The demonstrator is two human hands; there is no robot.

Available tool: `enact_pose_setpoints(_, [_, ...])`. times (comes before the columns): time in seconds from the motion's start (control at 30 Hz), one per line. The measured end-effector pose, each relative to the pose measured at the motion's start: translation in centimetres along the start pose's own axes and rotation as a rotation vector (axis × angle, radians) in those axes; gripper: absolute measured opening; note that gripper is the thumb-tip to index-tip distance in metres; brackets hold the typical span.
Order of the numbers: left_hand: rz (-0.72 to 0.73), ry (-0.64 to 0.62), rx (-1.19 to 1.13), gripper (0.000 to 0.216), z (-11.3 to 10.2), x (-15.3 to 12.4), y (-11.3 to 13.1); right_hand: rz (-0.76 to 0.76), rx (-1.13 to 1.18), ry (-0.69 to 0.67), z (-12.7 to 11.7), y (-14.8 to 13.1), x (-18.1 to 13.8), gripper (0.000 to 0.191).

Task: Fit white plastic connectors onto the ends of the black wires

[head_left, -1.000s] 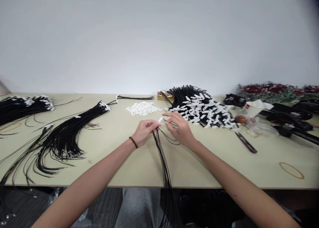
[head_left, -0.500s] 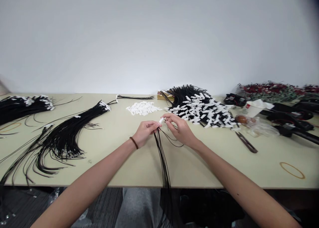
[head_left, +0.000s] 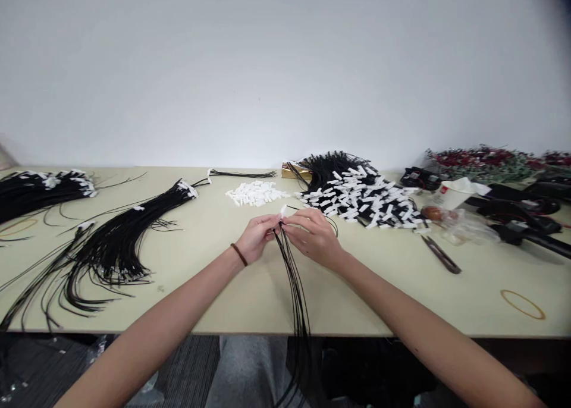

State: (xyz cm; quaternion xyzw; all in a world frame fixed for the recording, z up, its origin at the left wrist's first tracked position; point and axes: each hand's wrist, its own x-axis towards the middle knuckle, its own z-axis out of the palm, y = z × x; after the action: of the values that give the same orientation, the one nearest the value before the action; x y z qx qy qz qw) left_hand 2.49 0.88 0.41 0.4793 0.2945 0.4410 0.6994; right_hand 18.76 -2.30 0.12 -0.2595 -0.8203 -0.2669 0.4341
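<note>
Over the middle of the table, my left hand [head_left: 255, 238] is closed on a small white plastic connector [head_left: 284, 210], whose tip shows above the fingertips. Several thin black wires [head_left: 295, 286] hang from it past the table's front edge. Pressed up close on the right, my right hand [head_left: 316, 237] has its fingers closed at the connector's lower end on a black wire. A loop of that wire shows behind the hand. My fingers hide the point where wire and connector meet.
Beyond my hands lies a pile of loose white connectors [head_left: 256, 194]. At right are a heap of wired connectors [head_left: 357, 200], thread snips [head_left: 441, 254], a paper cup [head_left: 452, 195] and a rubber band [head_left: 523, 304]. Black wire bundles [head_left: 118, 241] cover the left side.
My right hand has moved left and closed in against the connector. The connector now stands more upright, and the wire loop has shifted behind my right hand.
</note>
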Motion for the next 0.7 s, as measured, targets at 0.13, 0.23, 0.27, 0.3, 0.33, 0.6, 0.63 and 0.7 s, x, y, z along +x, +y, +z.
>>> enact_pose_setpoints(0.13, [-0.032, -0.012, -0.046, 0.024, 0.16, -0.15, 0.08, -0.036, -0.072, 0.053, 0.14, -0.07, 0.06, 0.019])
enact_pose_setpoints(0.23, [-0.046, -0.027, -0.083, 0.022, 0.19, -0.18, 0.06, -0.043, -0.122, 0.085, 0.07, -0.2, 0.09, 0.02])
enact_pose_setpoints(0.27, [-0.05, -0.033, -0.099, 0.022, 0.19, -0.18, 0.04, -0.04, -0.136, 0.094, 0.06, -0.26, 0.09, 0.02])
enact_pose_setpoints(0.3, [-0.053, -0.038, -0.116, 0.022, 0.19, -0.17, 0.02, -0.035, -0.147, 0.1, 0.07, -0.33, 0.09, 0.02])
enact_pose_setpoints(0.33, [-0.058, -0.042, -0.134, 0.022, 0.18, -0.16, -0.01, -0.03, -0.156, 0.109, 0.07, -0.4, 0.11, 0.02])
enact_pose_setpoints(0.6, [-0.088, -0.048, -0.21, 0.021, 0.18, -0.05, -0.21, -0.012, -0.192, 0.176, 0.19, -0.57, 0.36, 0.022])
enact_pose_setpoints(0.63, [-0.093, -0.047, -0.214, 0.022, 0.19, -0.04, -0.22, -0.008, -0.193, 0.178, 0.2, -0.54, 0.34, 0.022])
enact_pose_setpoints(0.7, [-0.103, -0.046, -0.223, 0.023, 0.23, -0.06, -0.24, 0.001, -0.194, 0.183, 0.21, -0.52, 0.29, 0.022])
